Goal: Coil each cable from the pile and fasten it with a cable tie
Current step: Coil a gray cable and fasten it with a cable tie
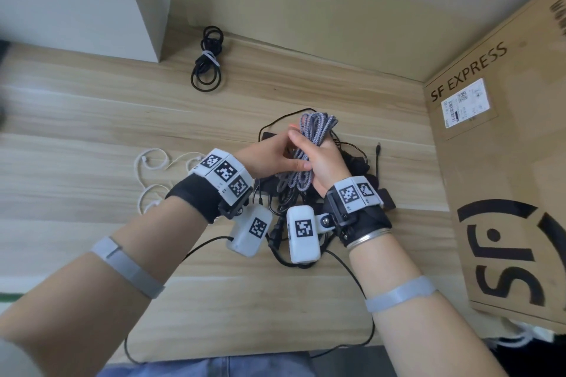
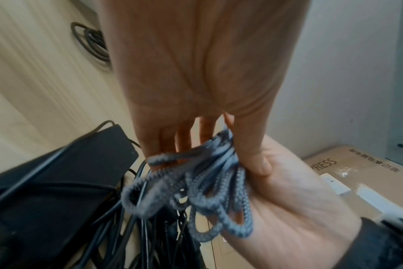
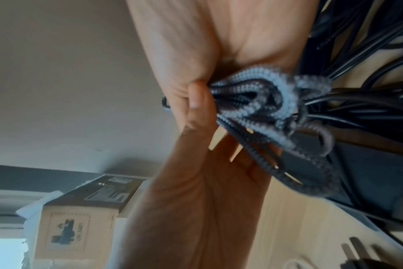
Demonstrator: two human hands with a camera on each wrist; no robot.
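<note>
Both hands hold a grey braided cable [image 1: 315, 128], folded into a long bundle of loops above the pile. My right hand [image 1: 329, 159] grips the bundle at its middle, with the thumb lying across it. The left hand [image 1: 266, 156] meets it from the left, fingers behind the loops and thumb pressed on the front. In the left wrist view the loops [image 2: 209, 193] hang out under the left thumb [image 2: 253, 156], against the right palm [image 2: 292, 196]. Below the hands lies the pile of black cables [image 1: 284, 208] with a black power adapter [image 2: 65, 174].
A black cable coil [image 1: 206, 63] bound with a white tie lies at the back of the wooden table [image 1: 92, 119]. A loose white cable [image 1: 150, 168] lies to the left. A large cardboard box [image 1: 505, 168] stands on the right, and a white box [image 1: 92, 0] at back left.
</note>
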